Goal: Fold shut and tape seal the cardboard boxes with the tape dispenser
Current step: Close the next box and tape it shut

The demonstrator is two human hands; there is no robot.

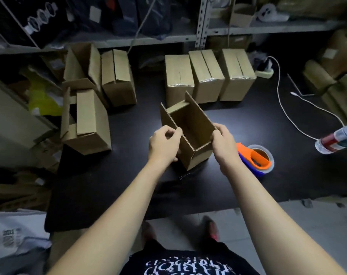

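Dark tbl (248, 126): 3 taped boxes (206, 76), 1 held box (190, 124).

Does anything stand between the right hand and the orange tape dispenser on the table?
Nothing visible does. The orange-and-blue plastic tape dispenser lies on the black table just beside the right hand, which grips the open brown cardboard box.

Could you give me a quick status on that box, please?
Left hand and right hand each pinch a long flap. Box upright, flaps up, untaped. Tape dispenser by right hand; nothing blocking.
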